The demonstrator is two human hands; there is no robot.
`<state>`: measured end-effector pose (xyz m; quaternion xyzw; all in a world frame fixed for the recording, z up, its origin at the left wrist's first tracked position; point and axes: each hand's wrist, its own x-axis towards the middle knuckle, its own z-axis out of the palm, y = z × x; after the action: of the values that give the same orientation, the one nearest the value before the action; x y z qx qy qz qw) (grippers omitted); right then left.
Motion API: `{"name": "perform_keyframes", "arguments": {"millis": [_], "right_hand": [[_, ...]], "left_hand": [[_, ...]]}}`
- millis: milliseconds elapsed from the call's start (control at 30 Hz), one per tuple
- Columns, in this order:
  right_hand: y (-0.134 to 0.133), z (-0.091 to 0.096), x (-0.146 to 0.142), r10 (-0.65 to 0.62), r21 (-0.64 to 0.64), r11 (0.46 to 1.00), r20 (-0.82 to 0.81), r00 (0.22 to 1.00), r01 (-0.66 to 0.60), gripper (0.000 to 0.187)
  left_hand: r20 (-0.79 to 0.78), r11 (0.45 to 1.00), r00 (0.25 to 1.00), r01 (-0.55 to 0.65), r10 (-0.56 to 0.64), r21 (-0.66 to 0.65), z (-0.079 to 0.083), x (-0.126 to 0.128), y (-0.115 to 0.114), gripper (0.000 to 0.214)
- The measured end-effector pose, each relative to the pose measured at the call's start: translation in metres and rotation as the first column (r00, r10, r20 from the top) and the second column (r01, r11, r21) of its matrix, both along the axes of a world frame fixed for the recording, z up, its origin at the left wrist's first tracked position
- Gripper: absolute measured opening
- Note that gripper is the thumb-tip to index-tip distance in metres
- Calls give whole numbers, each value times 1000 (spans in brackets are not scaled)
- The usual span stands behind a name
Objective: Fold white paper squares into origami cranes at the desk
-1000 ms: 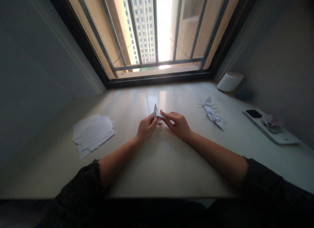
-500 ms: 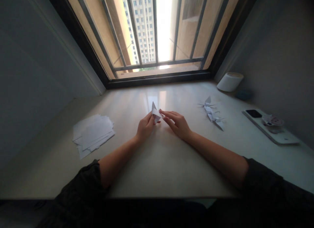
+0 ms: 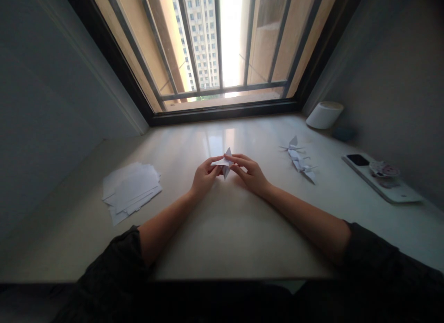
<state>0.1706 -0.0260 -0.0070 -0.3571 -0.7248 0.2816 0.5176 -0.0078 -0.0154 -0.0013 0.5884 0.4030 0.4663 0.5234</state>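
Carefully, my left hand (image 3: pixel 201 178) and right hand (image 3: pixel 254 176) pinch the folded paper (image 3: pixel 226 163) between thumbs and fingers above the white counter (image 3: pixel 229 239); uneven pulling could tear a pointed tip, though the creases look too blurred to judge

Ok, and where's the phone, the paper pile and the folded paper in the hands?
Phone (image 3: pixel 369 174): head view, on its pale back.
Paper pile (image 3: pixel 135 189): head view, on the top sheet.
Folded paper (image 3: pixel 225 163): head view, on its middle.
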Motion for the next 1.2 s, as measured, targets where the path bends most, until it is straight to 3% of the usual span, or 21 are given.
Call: {"name": "perform_keyframes", "arguments": {"millis": [267, 567, 700, 900, 1200], "right_hand": [[0, -1, -1, -6, -59, 998, -44, 999, 3, 36], [-2, 1, -1, -58, -21, 998, -32, 998, 57, 31], [-2, 1, -1, -76, -21, 997, -42, 996, 75, 28], [-2, 1, -1, -80, -12, 997, -47, 996, 79, 25], [-2, 1, -1, -92, -7, 996, -30, 995, 92, 24]], "left_hand": [[-24, 999, 1000, -17, 18, 39, -3, -1, 0, 42], [-54, 994, 999, 6, 0, 107, -5, 0, -2, 35], [-146, 984, 989, 2, 25, 177, -3, -1, -2, 33], [-268, 970, 959, -27, 93, 241, -1, -2, -4, 36], [-227, 966, 967, -56, 115, 251, 4, 0, -10, 45]]}}
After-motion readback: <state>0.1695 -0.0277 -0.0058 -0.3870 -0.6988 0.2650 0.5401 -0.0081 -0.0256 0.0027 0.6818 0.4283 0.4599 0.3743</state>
